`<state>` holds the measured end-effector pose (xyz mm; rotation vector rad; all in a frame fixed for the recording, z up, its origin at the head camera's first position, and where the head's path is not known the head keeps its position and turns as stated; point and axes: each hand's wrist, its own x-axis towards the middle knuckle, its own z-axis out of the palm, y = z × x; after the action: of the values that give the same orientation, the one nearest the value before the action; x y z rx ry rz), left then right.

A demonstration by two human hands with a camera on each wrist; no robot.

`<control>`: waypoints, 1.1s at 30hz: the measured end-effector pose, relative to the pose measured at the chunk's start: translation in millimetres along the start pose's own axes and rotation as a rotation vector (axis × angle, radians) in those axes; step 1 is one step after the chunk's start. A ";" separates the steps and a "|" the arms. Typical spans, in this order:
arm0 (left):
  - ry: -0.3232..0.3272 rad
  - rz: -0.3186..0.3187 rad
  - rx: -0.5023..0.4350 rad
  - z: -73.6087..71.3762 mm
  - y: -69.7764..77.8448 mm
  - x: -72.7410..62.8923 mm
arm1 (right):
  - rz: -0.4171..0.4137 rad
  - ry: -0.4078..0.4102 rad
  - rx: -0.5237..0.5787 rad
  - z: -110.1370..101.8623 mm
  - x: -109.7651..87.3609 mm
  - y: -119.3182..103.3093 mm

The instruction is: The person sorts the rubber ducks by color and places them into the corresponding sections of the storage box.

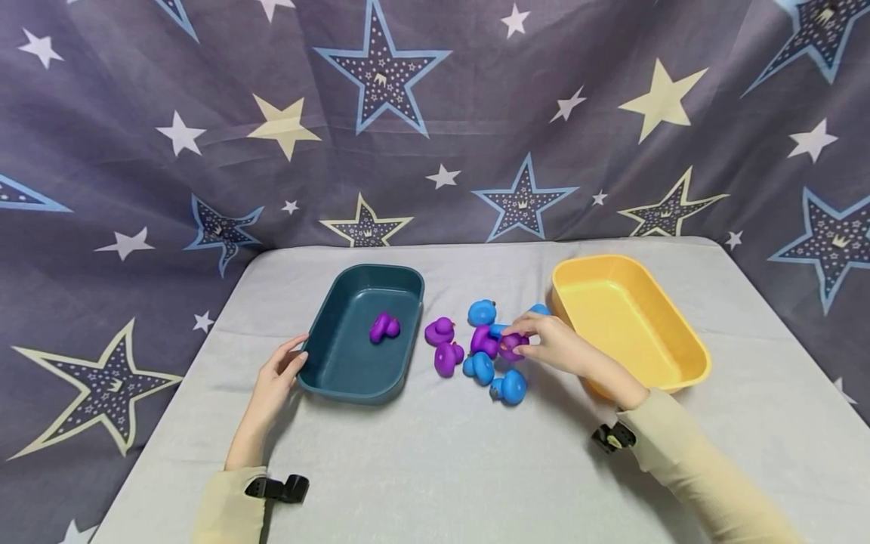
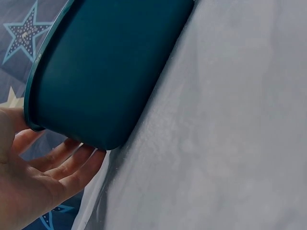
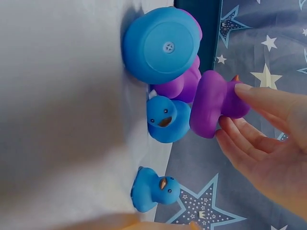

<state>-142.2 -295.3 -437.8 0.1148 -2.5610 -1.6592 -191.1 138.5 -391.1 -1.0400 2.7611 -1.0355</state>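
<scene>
My left hand (image 1: 273, 381) rests its fingertips against the outer left side of a teal bin (image 1: 350, 396). In the left wrist view its relaxed fingers (image 2: 72, 175) touch the bin's outer wall below the rim. Inside the bin lies a purple rubber duck (image 1: 382, 327). My right hand (image 1: 553, 341) pinches another purple rubber duck (image 3: 208, 105) by its head, between thumb and fingers. This duck is above the cluster between the bins, beside a blue duck (image 3: 168, 122). Two purple ducks (image 1: 442, 331) (image 1: 445, 360) lie nearest the teal bin.
A yellow bin (image 1: 628, 325) stands on the right, with no ducks visible inside. More blue rubber ducks (image 1: 482, 312) (image 1: 514, 387) lie between the bins. One blue duck (image 1: 540, 309) touches or nearly touches the yellow bin's left side. A star-patterned curtain (image 1: 442, 151) hangs behind the table.
</scene>
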 end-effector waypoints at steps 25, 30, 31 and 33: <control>0.010 -0.012 0.033 1.1 1.5 -0.6 | -0.033 -0.032 0.105 2.6 33.4 -29.1; 0.005 -0.012 0.030 1.1 2.7 -1.4 | -0.069 -0.027 0.114 4.9 42.1 -37.3; 0.005 -0.012 0.029 1.0 2.9 -1.5 | -0.074 -0.025 0.119 5.7 43.8 -38.8; 0.003 -0.012 0.026 1.1 3.1 -1.7 | -0.080 -0.025 0.134 7.4 47.5 -41.6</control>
<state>-140.6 -292.9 -435.5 0.1342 -2.5854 -1.6281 -202.1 82.9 -362.6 -1.1432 2.6088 -1.1903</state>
